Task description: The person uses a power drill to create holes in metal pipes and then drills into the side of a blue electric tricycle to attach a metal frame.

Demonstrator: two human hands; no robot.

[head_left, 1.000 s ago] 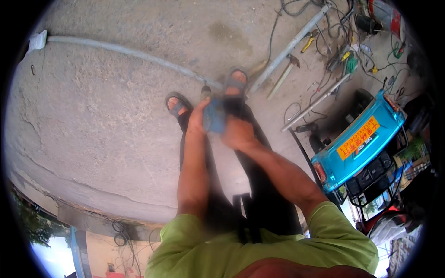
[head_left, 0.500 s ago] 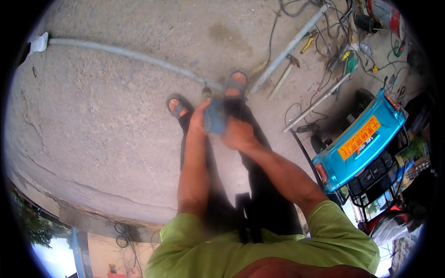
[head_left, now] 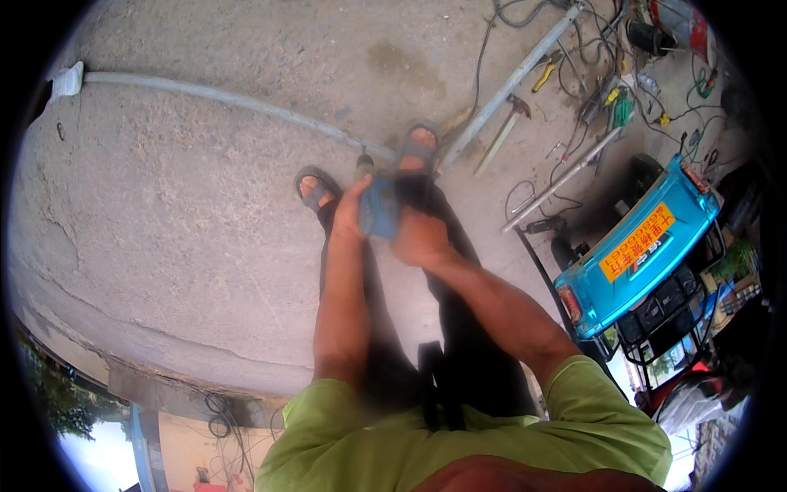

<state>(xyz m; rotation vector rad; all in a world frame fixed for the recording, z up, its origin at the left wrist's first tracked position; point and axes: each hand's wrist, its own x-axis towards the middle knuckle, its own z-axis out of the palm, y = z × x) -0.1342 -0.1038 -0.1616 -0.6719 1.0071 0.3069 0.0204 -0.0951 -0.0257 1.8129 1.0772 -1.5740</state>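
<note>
We've both hands wrapped round the blue power drill [head_left: 379,211], left hand [head_left: 352,207] alongside, right hand [head_left: 421,239] behind; its nose points at the long grey pipe [head_left: 262,105], drill just nearside; barely any shift this past second; same spot, steady.

A blue power drill [head_left: 378,209], its body softly blurred, is held above the concrete ground [head_left: 188,189] with its dark, narrow nose pointing forward at a long grey pipe [head_left: 246,100]; whether the tip touches is hard to tell. The pipe, slim and dull, lies along the ground, stretching from the drill's nose toward the far left.
</note>
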